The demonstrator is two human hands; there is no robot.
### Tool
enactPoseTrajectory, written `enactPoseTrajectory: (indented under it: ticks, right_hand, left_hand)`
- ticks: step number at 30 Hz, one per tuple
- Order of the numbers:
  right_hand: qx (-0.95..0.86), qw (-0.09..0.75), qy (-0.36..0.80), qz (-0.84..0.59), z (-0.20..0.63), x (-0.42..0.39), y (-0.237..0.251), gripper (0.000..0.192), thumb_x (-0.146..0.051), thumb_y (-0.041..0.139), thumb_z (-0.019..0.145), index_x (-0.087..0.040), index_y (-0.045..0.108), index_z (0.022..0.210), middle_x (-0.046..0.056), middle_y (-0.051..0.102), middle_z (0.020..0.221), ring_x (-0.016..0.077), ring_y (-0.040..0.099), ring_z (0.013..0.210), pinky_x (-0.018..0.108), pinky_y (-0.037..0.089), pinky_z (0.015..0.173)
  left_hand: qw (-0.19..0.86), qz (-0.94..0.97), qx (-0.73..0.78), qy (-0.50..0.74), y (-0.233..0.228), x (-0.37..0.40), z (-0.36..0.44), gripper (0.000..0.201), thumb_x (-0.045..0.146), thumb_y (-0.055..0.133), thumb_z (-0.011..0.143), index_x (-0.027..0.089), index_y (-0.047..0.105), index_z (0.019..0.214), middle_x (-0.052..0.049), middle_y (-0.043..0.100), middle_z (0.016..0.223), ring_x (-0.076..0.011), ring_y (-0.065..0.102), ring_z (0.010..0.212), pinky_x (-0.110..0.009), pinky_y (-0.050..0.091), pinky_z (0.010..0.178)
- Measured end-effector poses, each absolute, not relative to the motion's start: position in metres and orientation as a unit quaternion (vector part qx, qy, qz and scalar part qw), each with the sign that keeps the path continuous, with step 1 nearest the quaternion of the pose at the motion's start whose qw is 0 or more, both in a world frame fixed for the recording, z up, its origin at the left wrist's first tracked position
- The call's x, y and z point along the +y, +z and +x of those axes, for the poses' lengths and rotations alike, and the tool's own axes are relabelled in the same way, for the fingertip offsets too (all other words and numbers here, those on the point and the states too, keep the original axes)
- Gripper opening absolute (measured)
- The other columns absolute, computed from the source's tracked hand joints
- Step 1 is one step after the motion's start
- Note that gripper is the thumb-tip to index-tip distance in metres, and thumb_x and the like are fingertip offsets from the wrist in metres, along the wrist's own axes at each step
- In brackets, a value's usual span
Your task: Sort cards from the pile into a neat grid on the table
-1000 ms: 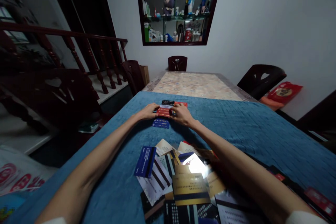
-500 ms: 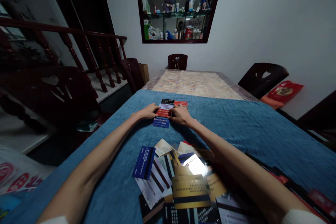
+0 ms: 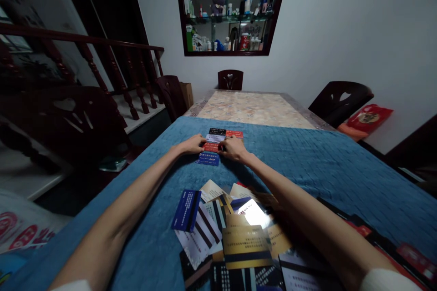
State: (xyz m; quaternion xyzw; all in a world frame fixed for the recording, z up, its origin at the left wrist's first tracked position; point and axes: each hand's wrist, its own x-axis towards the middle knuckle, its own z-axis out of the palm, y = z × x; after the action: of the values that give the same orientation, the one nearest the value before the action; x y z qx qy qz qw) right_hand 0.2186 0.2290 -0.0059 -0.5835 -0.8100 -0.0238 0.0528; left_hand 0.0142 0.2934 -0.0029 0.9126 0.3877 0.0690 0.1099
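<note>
Both my hands reach to the far part of the blue cloth. My left hand (image 3: pixel 191 144), fingers bent and drawn together, touches the left edge of a red card (image 3: pixel 210 147). At that card's right edge is my right hand (image 3: pixel 234 148), its fingers curled in. Below it lies a blue card (image 3: pixel 208 159). Just beyond are a pale card (image 3: pixel 215 138), a black card (image 3: pixel 217 131) and an orange-red card (image 3: pixel 235 134), partly covered by my right hand. A loose heap of cards, with a gold card (image 3: pixel 247 246) on top, lies between my forearms.
The blue cloth (image 3: pixel 290 163) covers the near part of the table. Red and black cards (image 3: pixel 362 227) lie right of my right forearm. Dark chairs (image 3: pixel 341 102) stand around the table. On the left are a wooden railing (image 3: pixel 112 43) and a plastic bag (image 3: pixel 27 223).
The hands and cards stay in nearly the same places. The whole view has shifted very slightly.
</note>
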Motion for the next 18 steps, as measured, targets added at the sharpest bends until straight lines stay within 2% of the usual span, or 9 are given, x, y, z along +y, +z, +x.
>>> enactPoseTrajectory:
  ticks: [7, 18]
  right_hand:
    - [-0.817, 0.049, -0.025, -0.573, 0.2182, 0.2324, -0.0061, 0.031, -0.039, 0.057, 0.088, -0.022, 0.074, 0.108, 0.012, 0.067, 0.117, 0.0295, 0.053, 0.111, 0.037, 0.042, 0.091]
    - [-0.825, 0.045, -0.018, -0.563, 0.2199, 0.2358, -0.0058, 0.028, -0.035, 0.057, 0.088, -0.020, 0.073, 0.105, 0.012, 0.067, 0.116, 0.0252, 0.055, 0.106, 0.034, 0.041, 0.092]
  left_hand:
    - [0.136, 0.910, 0.387, 0.060, 0.0015, 0.2947, 0.0168, 0.032, 0.019, 0.056, 0.065, 0.012, 0.074, 0.091, -0.003, 0.062, 0.080, -0.0190, 0.057, 0.076, -0.025, 0.045, 0.068]
    - [0.158, 0.898, 0.405, 0.074, 0.0001, 0.2952, 0.0178, 0.035, 0.020, 0.055, 0.060, 0.011, 0.074, 0.088, -0.002, 0.063, 0.067, -0.0208, 0.058, 0.070, -0.028, 0.045, 0.066]
